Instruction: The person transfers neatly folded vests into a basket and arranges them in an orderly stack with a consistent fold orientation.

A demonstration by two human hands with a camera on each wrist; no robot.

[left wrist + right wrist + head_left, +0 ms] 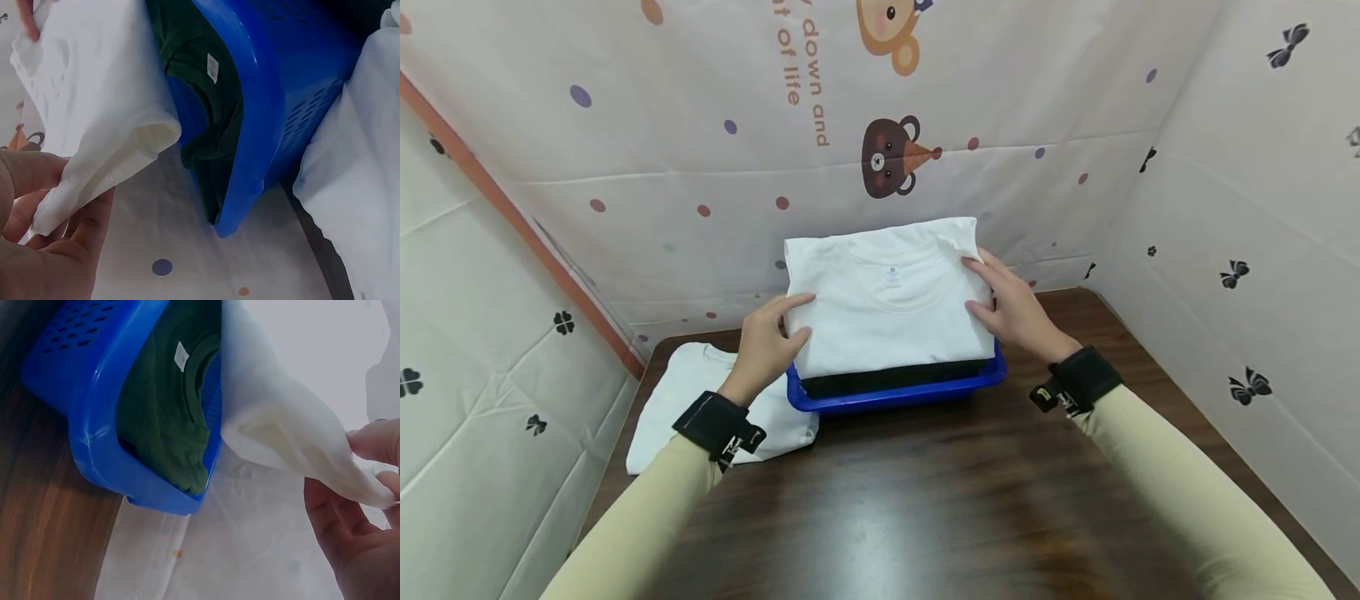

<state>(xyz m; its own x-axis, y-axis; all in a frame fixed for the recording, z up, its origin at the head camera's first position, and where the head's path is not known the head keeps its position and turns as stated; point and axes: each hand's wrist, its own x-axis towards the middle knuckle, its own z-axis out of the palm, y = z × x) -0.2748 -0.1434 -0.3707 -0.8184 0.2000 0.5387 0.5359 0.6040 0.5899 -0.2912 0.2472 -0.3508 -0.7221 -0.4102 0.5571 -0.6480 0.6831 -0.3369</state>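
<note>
A folded white shirt (887, 321), its collar and neck label facing up, is held above a blue basket (895, 398). My left hand (767, 342) pinches its left side, thumb on top and fingers underneath in the left wrist view. My right hand (1017, 307) pinches the right side; in the right wrist view its fingers lie under the cloth. Inside the basket lies a dark green shirt (156, 400) with a white label, partly covered by the white one in the head view.
Another white shirt (775, 425) lies folded on the brown wooden table (880, 517), left of the basket and partly behind my left forearm. Patterned white cloth walls (700, 150) stand behind the table and at both sides.
</note>
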